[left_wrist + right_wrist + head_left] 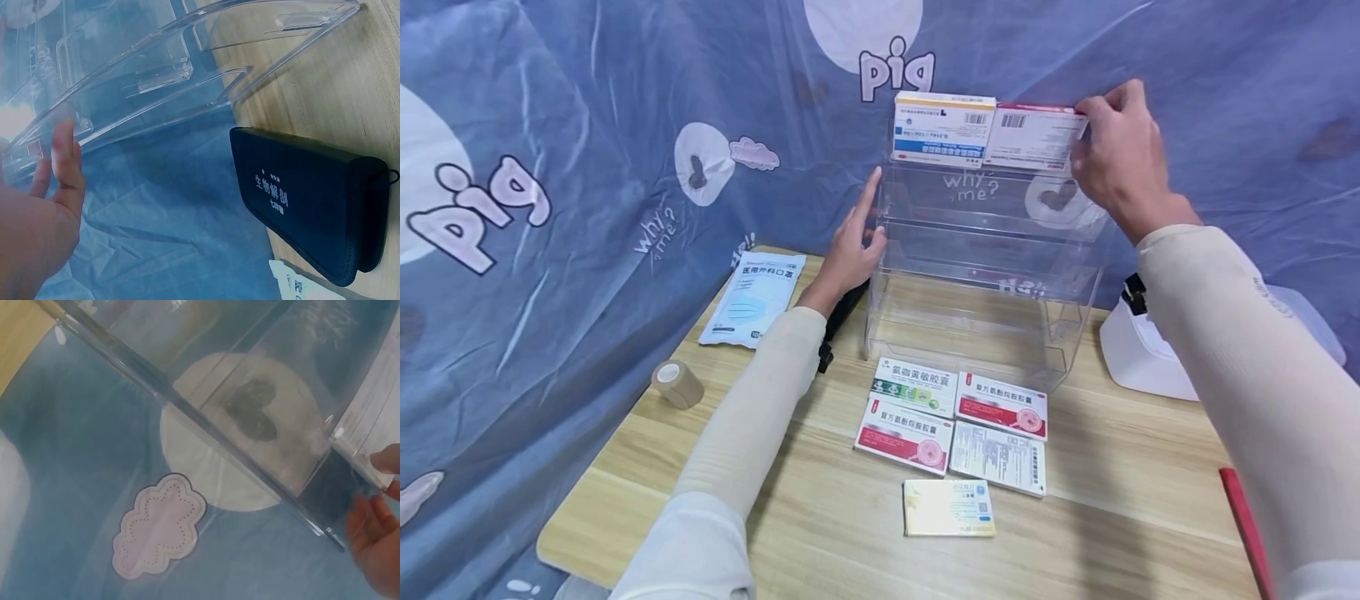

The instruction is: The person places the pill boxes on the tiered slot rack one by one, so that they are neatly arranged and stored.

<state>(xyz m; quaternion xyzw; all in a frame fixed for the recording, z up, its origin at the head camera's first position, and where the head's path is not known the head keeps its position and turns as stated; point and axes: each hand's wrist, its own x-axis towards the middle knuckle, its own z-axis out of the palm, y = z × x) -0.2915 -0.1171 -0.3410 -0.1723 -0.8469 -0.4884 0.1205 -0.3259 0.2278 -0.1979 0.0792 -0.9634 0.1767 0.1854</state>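
Note:
A clear plastic tiered rack (992, 227) stands on the table against the blue cloth. In its top tier are two medicine boxes side by side: a white, blue and yellow one (943, 129) on the left and a white one with a red edge (1033, 140) on the right. My right hand (1123, 158) pinches the right end of the red-edged box; in the right wrist view, thumb and fingers (387, 459) meet its corner. My left hand (852, 250) is at the rack's left side, index finger extended; the left wrist view shows its fingers (65, 153) against the clear side panel.
Several medicine boxes (913, 437) lie before the rack, a yellow-white one (949, 507) nearest me. Leftward are a mask packet (752, 300), a tan bandage roll (679, 385) and a black zip case (294, 194). A white container (1142, 354) and a red object (1247, 525) are right.

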